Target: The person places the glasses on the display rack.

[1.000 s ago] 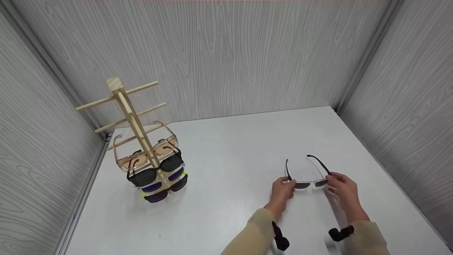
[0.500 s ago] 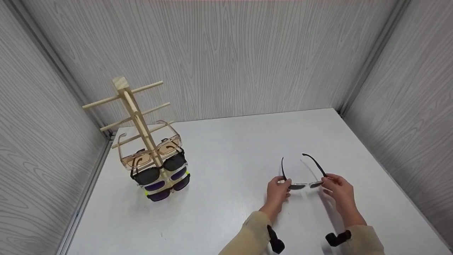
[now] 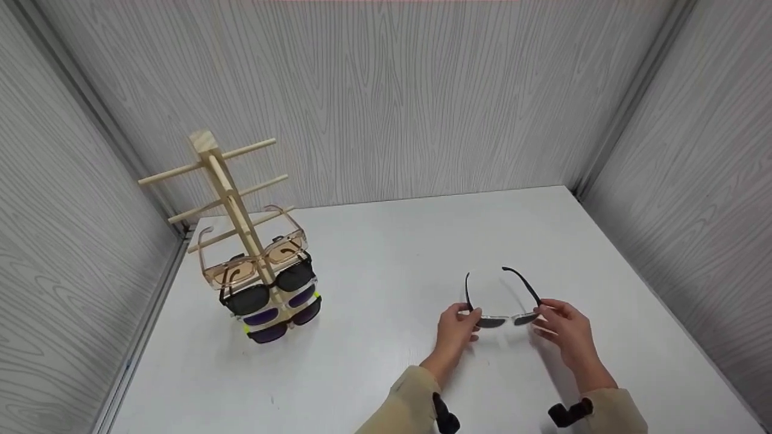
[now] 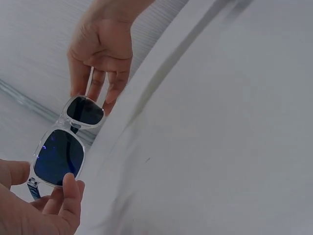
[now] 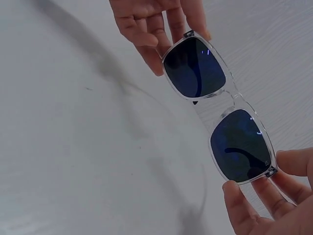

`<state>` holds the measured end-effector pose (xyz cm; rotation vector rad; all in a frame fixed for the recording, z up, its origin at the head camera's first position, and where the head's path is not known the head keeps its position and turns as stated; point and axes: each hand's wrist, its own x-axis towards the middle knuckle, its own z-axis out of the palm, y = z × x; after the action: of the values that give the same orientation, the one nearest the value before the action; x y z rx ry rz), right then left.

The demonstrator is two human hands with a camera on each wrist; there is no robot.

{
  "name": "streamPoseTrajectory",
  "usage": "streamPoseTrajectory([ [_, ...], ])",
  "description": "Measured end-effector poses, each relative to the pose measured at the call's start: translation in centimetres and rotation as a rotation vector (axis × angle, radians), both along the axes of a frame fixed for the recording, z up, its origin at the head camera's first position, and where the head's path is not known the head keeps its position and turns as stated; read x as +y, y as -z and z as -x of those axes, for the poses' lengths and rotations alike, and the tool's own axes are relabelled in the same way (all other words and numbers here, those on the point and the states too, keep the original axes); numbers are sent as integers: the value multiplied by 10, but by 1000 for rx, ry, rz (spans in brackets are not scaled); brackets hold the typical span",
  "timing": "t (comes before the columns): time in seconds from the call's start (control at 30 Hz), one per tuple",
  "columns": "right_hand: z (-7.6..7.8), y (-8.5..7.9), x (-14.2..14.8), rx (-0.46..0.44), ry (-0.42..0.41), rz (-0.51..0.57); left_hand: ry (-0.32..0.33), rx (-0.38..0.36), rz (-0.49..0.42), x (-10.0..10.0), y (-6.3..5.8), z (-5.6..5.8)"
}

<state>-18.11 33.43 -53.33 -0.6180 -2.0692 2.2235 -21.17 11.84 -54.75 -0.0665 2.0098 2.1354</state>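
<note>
A pair of sunglasses (image 3: 491,322) with a clear frame, dark blue lenses and black temples is held above the table at the right. Its temples are unfolded and point away from the person. My left hand (image 3: 455,331) pinches the left end of the frame between thumb and fingers. At the other end, my right hand (image 3: 566,328) pinches the frame by the hinge. In the right wrist view both lenses (image 5: 239,144) show whole, with fingertips touching the rims.
A wooden eyewear rack (image 3: 232,205) stands at the left of the white table (image 3: 374,259). Several pairs hang on its lower pegs, with tan-framed glasses (image 3: 241,271) uppermost and black sunglasses (image 3: 250,300) below them. Its upper pegs (image 3: 250,149) are bare. Grey wood-grain panels (image 3: 386,96) enclose the table.
Both hands have moved a little to the left with the sunglasses between them. Their grip on the frame looks the same, and the rack shifts only slightly in view.
</note>
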Motion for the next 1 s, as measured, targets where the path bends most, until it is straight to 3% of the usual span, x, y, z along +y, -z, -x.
streamPoseTrajectory([
  [0.53, -3, -4, -29, 43, -41, -81, 97, 40, -9, -42, -13, -5],
  [1.0, 3, -8, -53, 62, -54, -35, 96, 42, -19, -69, -22, -6],
])
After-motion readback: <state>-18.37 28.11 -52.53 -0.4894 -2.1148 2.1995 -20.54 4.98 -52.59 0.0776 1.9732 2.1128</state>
